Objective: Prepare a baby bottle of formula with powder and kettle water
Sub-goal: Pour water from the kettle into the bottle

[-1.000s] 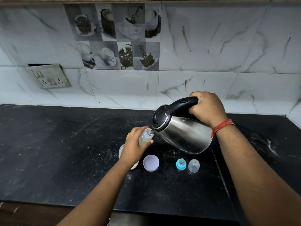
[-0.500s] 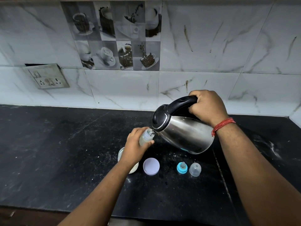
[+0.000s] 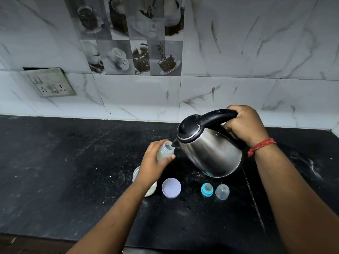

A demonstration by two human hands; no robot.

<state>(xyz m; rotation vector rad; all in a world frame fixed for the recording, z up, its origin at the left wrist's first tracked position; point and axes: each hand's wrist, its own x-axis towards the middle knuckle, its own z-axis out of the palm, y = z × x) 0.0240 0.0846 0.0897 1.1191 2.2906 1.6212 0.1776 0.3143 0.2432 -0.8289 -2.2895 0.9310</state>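
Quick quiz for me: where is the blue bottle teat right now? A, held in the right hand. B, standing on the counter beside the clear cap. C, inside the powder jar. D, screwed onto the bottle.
B: the blue bottle teat stands on the black counter next to the clear cap, while the bottle in the left hand is open.

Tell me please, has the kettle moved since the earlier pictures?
No; the kettle stays tilted at the bottle, above the blue teat as before.
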